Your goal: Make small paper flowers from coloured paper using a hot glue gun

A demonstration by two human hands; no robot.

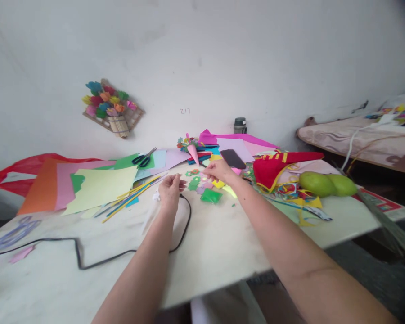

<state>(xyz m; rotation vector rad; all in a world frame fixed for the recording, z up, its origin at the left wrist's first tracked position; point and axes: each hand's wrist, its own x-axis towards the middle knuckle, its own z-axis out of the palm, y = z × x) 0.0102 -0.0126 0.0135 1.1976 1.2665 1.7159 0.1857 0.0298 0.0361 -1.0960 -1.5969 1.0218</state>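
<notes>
My left hand (171,188) is over the middle of the table with its fingers curled together; whatever may be in them is too small to make out. Beside and under that wrist lies a whitish object (156,196), partly hidden, and a black cord (189,216) loops close by. My right hand (219,172) pinches with thumb and forefinger at something I cannot make out. Between the hands are small cut paper flowers (194,182), green and purple, and a green plastic packet (211,196). A pink paper cone (193,154) with paper flowers lies just behind.
Coloured paper sheets (101,186), paper strips (130,200) and scissors (144,158) lie left. A phone (233,159), red cloth (273,170), paper scraps (290,191) and green fruits (327,183) are right. A flask (240,126) stands by the wall.
</notes>
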